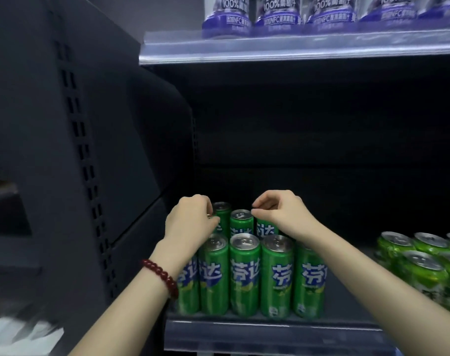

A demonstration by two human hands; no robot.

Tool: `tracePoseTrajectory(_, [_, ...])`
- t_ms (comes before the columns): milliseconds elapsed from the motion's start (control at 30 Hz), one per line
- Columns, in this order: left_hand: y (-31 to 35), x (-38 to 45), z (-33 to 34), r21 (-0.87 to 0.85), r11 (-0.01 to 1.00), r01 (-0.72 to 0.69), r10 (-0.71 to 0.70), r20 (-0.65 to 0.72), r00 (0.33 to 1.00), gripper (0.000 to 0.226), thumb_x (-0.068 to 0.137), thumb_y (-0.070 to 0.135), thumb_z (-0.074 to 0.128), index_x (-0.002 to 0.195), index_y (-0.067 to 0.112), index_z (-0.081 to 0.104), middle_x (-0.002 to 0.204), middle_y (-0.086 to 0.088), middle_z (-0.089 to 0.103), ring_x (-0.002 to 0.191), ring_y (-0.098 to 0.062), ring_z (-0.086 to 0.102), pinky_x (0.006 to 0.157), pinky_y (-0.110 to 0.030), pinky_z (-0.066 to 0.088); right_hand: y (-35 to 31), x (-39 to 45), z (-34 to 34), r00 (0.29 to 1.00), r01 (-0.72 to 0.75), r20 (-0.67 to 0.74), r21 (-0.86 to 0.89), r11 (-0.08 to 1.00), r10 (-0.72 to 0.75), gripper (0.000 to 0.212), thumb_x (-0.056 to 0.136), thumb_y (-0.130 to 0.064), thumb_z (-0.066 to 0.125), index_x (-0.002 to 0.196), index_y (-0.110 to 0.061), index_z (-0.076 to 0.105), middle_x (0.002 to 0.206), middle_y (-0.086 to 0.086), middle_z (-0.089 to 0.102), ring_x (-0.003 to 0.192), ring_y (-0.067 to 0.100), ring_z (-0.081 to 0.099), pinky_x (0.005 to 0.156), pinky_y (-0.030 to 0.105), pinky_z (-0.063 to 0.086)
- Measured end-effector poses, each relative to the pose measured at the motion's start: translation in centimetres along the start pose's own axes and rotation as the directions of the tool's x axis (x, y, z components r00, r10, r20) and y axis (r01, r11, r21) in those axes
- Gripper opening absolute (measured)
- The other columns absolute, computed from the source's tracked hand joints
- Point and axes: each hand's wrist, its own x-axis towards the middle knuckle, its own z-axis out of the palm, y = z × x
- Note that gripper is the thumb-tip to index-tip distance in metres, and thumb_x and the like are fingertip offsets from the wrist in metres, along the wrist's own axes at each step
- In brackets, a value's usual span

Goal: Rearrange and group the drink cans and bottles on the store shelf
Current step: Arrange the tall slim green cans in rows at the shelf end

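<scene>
Slim green soda cans with blue-and-white lettering stand in two rows at the left end of the lower shelf. Several are in the front row and three show behind it. My left hand, with a red bead bracelet on its wrist, curls around the top of the back-left can. My right hand rests with bent fingers on top of the back-right can, hiding its lid. The middle back can stands free between my hands.
A cluster of lighter green cans stands at the right of the same shelf, with a bare gap between the two groups. Purple-labelled juice bottles line the upper shelf. A dark perforated upright bounds the shelf on the left.
</scene>
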Motion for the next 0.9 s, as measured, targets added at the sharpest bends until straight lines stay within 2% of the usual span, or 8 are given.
tracePoseTrajectory(133, [-1.2,1.5,1.2,0.019,0.999,0.027,-0.027,0.0,1.0,0.012,0.08,0.022,0.064,0.092,0.018,0.065,0.088,-0.002,0.067,0.081,-0.023,0.062,0.059,-0.031,0.048,0.6,1.1,0.5,0.999,-0.035,0.011,-0.081,0.996,0.036,0.019,0.077,-0.027,0.077,0.094,-0.018,0.072,0.082,-0.008,0.069,0.076,-0.001,0.061,0.056,0.007,0.041])
tracePoseTrajectory(233, [-1.9,2.6,2.0,0.007,0.998,0.06,-0.06,0.024,0.998,0.02,0.078,0.025,0.069,0.097,0.017,0.064,0.092,-0.003,0.066,0.082,-0.023,0.059,0.062,-0.032,0.049,1.2,2.5,0.7,0.999,-0.025,0.04,-0.174,0.984,0.033,0.027,0.075,-0.03,0.079,0.099,-0.018,0.072,0.089,-0.006,0.07,0.078,-0.002,0.06,0.055,0.004,0.04])
tracePoseTrajectory(333, [-2.2,3.8,2.5,0.038,0.996,0.077,-0.079,0.062,0.995,0.039,0.076,0.034,0.075,0.108,0.015,0.063,0.103,-0.006,0.067,0.094,-0.025,0.061,0.076,-0.037,0.055,1.6,3.9,1.3,0.997,-0.004,0.079,-0.254,0.967,0.025,0.038,0.074,-0.034,0.08,0.106,-0.017,0.07,0.102,-0.003,0.07,0.086,0.004,0.059,0.064,0.006,0.039])
tracePoseTrajectory(433, [-2.5,5.0,3.4,0.062,0.994,0.09,-0.099,0.164,0.981,0.068,0.071,0.046,0.078,0.127,0.014,0.055,0.121,-0.007,0.063,0.109,-0.025,0.059,0.088,-0.039,0.053,2.1,5.1,2.3,0.992,-0.005,0.117,-0.309,0.951,0.043,0.055,0.069,-0.041,0.082,0.115,-0.015,0.067,0.113,0.001,0.068,0.097,0.01,0.06,0.076,0.016,0.045])
tracePoseTrajectory(533, [-2.9,5.6,4.1,0.023,0.993,0.114,-0.116,0.298,0.948,0.085,0.066,0.049,0.081,0.136,0.013,0.048,0.131,-0.008,0.058,0.119,-0.025,0.055,0.099,-0.039,0.047,2.8,6.0,3.2,0.981,-0.034,0.161,-0.39,0.92,0.104,0.078,0.061,-0.053,0.083,0.126,-0.017,0.06,0.123,0.003,0.065,0.122,0.023,0.051,0.097,0.03,0.046])
tracePoseTrajectory(667, [-3.3,5.6,4.3,-0.011,0.986,0.165,-0.156,0.275,0.949,0.085,0.063,0.039,0.086,0.135,0.013,0.049,0.129,-0.009,0.059,0.115,-0.025,0.058,0.097,-0.037,0.049,3.1,6.3,3.8,0.968,-0.037,0.189,-0.541,0.84,0.165,0.083,0.057,-0.061,0.08,0.128,-0.026,0.057,0.123,0.0,0.064,0.128,0.031,0.04,0.098,0.04,0.035])
tracePoseTrajectory(800, [-3.4,5.3,3.8,-0.099,0.977,0.191,-0.159,0.262,0.952,0.067,0.054,0.038,0.09,0.112,0.017,0.065,0.1,-0.001,0.068,0.089,-0.016,0.064,0.075,-0.03,0.055,2.5,6.2,3.6,0.979,-0.033,0.157,-0.52,0.854,0.134,0.065,0.055,-0.055,0.084,0.11,-0.025,0.065,0.109,-0.003,0.068,0.116,0.026,0.052,0.092,0.04,0.035])
tracePoseTrajectory(900, [-3.5,4.9,3.4,-0.123,0.975,0.183,-0.142,0.287,0.947,0.054,0.052,0.037,0.091,0.098,0.021,0.069,0.091,0.003,0.068,0.086,-0.012,0.063,0.075,-0.029,0.055,2.1,5.6,3.2,0.979,-0.035,0.161,-0.487,0.873,0.128,0.058,0.054,-0.054,0.084,0.101,-0.024,0.067,0.101,-0.005,0.069,0.108,0.022,0.057,0.091,0.038,0.039])
